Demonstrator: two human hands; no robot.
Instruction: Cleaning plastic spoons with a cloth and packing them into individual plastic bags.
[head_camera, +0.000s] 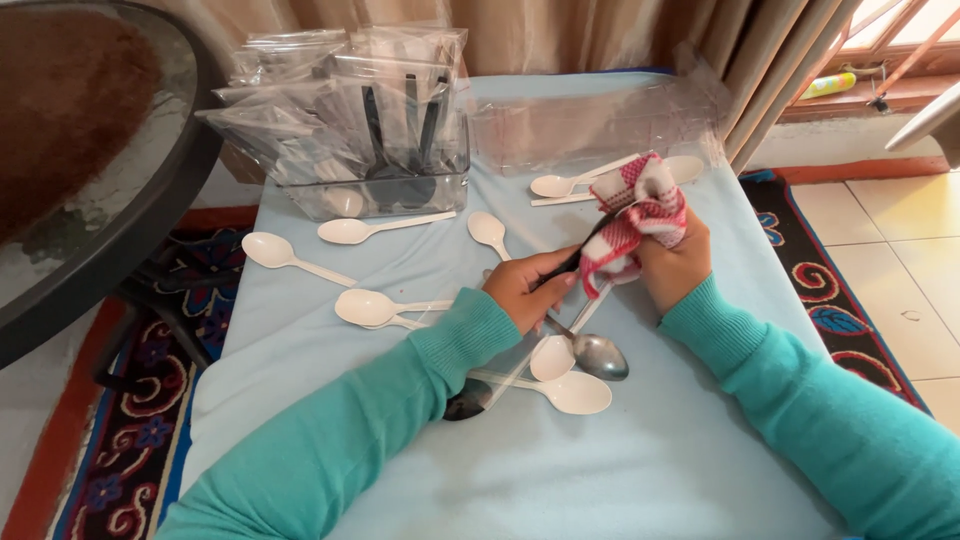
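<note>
White plastic spoons (283, 254) lie scattered on the pale blue table (640, 470), in front of a clear box (345, 130) holding black cutlery. The left hand (527, 288) has its fingers pinched on a dark utensil (583, 252). Below it rests a metal spoon (597, 354). The right hand (672, 262) has its fingers clamped on a red-and-white checked cloth (636, 215) wrapped around the utensil's upper end.
</note>
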